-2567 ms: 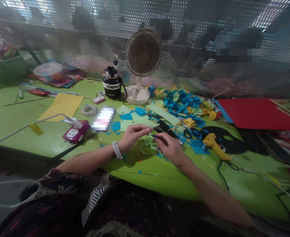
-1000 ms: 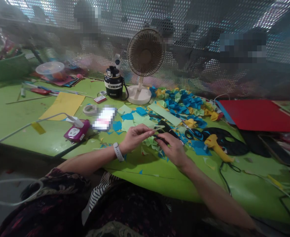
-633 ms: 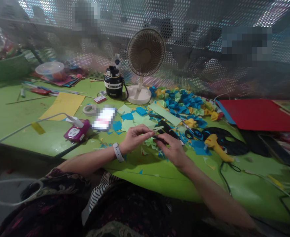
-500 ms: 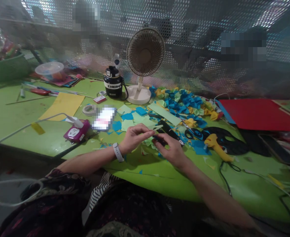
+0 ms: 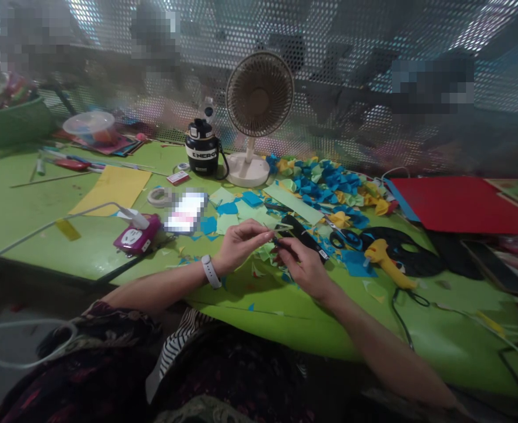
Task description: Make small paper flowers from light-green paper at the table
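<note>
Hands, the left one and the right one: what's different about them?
The left hand wears a white wristband; the right hand has a bare wrist. The left hand pinches a pale green paper piece; the right hand grips a small dark tool. Both are above the paper scraps on the green table.

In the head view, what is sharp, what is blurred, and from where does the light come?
Head view: left hand, its paper strip and right hand are fairly sharp; light comes through the hazy perforated screen behind the fan; the table edge bows, a lens distortion.
</note>
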The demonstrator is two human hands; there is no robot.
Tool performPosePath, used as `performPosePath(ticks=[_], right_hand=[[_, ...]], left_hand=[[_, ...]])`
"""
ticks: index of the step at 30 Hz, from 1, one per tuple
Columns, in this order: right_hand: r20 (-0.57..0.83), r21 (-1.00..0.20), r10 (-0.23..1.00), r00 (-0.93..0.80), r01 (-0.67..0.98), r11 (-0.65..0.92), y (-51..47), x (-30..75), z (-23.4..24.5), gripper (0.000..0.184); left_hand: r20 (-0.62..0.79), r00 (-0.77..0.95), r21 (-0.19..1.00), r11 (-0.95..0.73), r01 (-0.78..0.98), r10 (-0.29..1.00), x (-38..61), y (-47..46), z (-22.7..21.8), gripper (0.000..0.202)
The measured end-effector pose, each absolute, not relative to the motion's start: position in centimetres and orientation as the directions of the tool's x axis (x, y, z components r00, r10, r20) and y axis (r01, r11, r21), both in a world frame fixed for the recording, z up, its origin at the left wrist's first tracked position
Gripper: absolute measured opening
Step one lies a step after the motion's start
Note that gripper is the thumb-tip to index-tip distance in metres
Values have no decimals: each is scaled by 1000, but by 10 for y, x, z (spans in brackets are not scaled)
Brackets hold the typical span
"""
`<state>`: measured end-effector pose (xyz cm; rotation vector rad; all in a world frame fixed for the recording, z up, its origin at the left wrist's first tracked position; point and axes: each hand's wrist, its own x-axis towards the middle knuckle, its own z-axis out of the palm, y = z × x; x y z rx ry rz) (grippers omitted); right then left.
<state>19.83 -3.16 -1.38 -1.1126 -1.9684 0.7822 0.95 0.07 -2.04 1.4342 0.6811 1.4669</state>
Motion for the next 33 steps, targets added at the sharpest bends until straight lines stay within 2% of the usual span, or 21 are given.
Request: performPosePath(ticks=[9,12,16,23,26,29,33], right_hand=[[179,-855,882,-436,374,358,-32,198,-8,31],[228,-815,889,-398,421,398,-34,197,-10,35],[287,-780,871,-398,430,454,-32,197,-15,26],[206,-830,851,-483,374,413,-27,202,-14,30],[202,-793,849,-488,426,434,-29,201,-11,30],[255,-760,872,-418,471,448,-33,197,-11,32],[284,-774,883,-374,454,441,-35,195,-9,29]], left_hand=[[455,179,884,-418,-208,872,6,1,-17,14],[469,135,875,-439,-202,873,7,0,-17,17],[454,149,880,-415,-231,879,8,-1,-18,20],[334,283,922,-248,-298,899,7,-2,-16,23],[296,285,924,-199,-325,912,8,-2,-15,25],[292,236,920,-205,-334,927,8,-1,-16,25],[329,198,921,-268,-281,923,7,0,-17,25]])
